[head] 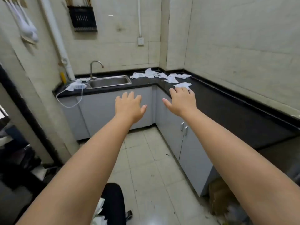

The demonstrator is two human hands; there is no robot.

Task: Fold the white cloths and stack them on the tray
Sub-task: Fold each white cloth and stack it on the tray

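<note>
Several crumpled white cloths (151, 74) lie scattered in the far corner of the black L-shaped counter (227, 108). One flatter white cloth (182, 85) lies nearest, just beyond my right hand (181, 100). That hand is stretched out with straight fingers over the counter's edge and holds nothing. My left hand (129, 106) hangs in the air in front of the cabinet doors, fingers spread, holding nothing. No tray is in view.
A steel sink (110, 81) with a tap (95, 67) is set in the counter's left part. Another white cloth (75, 85) and a white cable (69, 101) lie beside it. Grey cabinets (103, 109) stand below. The tiled floor (151, 159) lies between me and the counter.
</note>
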